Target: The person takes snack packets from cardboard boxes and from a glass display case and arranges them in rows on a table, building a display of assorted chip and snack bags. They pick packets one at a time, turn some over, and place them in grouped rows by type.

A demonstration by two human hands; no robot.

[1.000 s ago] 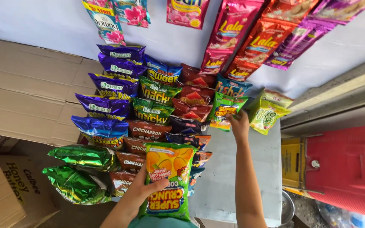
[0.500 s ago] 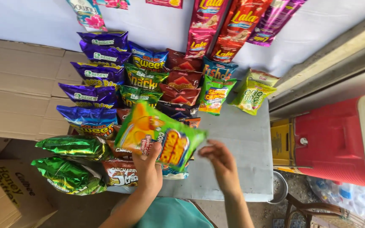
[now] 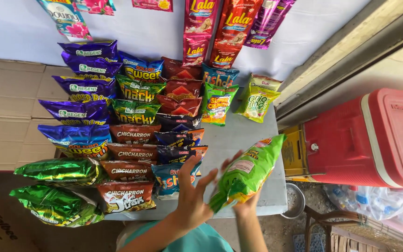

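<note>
Rows of snack packs (image 3: 131, 135) fill the white table's (image 3: 243, 140) left side, unchanged vs a sec ago. Left hand (image 3: 191, 196) has let go of the green chip bag (image 3: 246, 171): fingers now spread apart, palm just beside the bag, holding nothing. Bag has passed to the right hand (image 3: 244, 205), fingers clamped on its lower end from beneath, back side up, tilted over the bare table area w/ its top toward the red cooler (image 3: 364, 140). So the handover looks done; bag not yet set down.
</note>
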